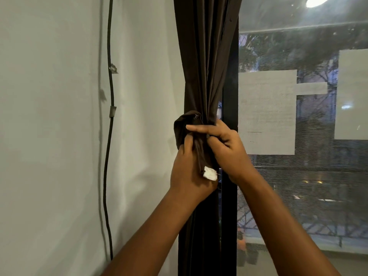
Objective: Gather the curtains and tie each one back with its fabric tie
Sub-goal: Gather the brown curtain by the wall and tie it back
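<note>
both hands, left hand [189, 172] and right hand [225, 148], grip fabric tie [184, 126] round curtain [201, 66].

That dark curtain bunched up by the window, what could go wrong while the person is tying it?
1. The fabric tie looks only loosely looped around the curtain; if the left hand or right hand lets go early, the gathered folds could spill open.
2. The white tag dangles at the tie's end and might get caught in the knot.
3. Pulling hard could strain the curtain higher up.
</note>
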